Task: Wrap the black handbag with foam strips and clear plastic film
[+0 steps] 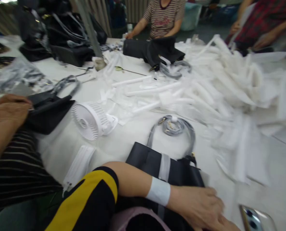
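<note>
A black handbag (179,171) lies in front of me with a grey wrapped strip across its front. Its wrapped handle (193,138) arches away from me, and a coiled strap (173,125) rests inside the arch. My left arm, with a pale band at the wrist, reaches across the bag. At the bag's right end, my left hand (197,205) is closed with its fingers curled; what they grip is hidden. A small part of my right hand (228,225) shows at the bottom edge, touching or very near the left; its fingers are out of sight.
A white fan (90,120) and a folded white cloth or pad (79,165) lie left of the bag. A phone (256,218) is at bottom right. White wrapping (241,80) is heaped at right. Co-workers surround the table; a neighbour's hand (13,110) touches another black bag (49,114).
</note>
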`<state>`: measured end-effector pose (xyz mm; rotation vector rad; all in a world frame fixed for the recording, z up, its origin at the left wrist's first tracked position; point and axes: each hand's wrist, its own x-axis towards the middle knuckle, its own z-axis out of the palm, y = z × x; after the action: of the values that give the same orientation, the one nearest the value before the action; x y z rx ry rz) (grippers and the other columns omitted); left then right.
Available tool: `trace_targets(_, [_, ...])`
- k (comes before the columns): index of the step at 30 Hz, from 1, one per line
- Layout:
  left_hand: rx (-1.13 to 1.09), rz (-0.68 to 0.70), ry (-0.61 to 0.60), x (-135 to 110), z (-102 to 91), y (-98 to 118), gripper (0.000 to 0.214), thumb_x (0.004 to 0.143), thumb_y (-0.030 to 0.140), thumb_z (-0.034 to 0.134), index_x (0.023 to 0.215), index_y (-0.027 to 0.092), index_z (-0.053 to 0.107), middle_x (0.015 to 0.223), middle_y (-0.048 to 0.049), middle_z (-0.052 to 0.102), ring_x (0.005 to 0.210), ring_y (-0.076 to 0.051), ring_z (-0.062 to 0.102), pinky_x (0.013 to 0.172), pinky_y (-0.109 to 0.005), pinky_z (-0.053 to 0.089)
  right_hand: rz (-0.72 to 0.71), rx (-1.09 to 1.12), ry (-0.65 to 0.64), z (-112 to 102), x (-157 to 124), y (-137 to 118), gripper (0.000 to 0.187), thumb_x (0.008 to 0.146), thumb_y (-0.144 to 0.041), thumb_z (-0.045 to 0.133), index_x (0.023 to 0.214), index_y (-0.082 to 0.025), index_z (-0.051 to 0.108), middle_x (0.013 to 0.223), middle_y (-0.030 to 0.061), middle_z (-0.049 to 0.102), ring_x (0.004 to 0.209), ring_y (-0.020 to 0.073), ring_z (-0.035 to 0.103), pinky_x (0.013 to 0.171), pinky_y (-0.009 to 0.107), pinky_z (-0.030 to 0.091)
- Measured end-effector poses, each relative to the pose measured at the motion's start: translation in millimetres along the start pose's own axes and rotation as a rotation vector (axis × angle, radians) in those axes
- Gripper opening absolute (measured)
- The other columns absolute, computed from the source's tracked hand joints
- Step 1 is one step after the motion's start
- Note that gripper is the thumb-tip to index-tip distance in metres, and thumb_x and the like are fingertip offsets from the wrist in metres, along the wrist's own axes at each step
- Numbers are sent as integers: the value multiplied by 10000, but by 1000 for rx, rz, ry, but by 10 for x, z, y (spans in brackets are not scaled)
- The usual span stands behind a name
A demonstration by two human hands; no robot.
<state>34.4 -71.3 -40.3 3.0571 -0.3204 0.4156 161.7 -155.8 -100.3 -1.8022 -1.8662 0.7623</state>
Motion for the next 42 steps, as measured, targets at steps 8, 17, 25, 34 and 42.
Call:
trace_targets(8, [-138,-141,-225,130,20,18,787,716,736,679,1105,53,625,838,-139,632,797,-276,560,809,-402,358,355,53,-127,-507,-1321,-184,344,974,-447,376,835,-216,588,780,56,652,723,197,615,670,296,512])
trace_targets(17, [-295,-81,-729,638,-100,13,656,492,537,926,1010,204,699,1085,-148,682,1041,-355,498,905,-543,345,260,166,-209,-397,-1302,-146,265,942,-166,328,908,-203,588,905,62,606,798,177,578,703,291,464])
trace_targets(25, [-247,-27,-429,374,-10,69,564,605,621,847,836,141,665,879,-125,674,953,-293,504,914,-478,346,187,-379,110,-259,-1444,-127,373,1009,-330,332,974,-212,684,782,69,592,704,204,574,612,304,430])
trace_targets(34, [-155,-58,-132,35,-63,174,535,696,600,800,867,142,584,850,-57,573,873,-238,469,744,-376,342,313,-39,189,-264,-1443,-412,335,980,-295,369,1082,-168,661,897,85,657,827,189,660,727,277,510])
trace_targets(42, [-165,-60,-126,35,-62,151,510,728,594,777,870,144,583,849,-59,572,884,-242,471,733,-378,334,633,316,176,-200,-1208,-491,399,932,-575,427,1015,-199,532,741,20,656,636,186,568,629,313,436])
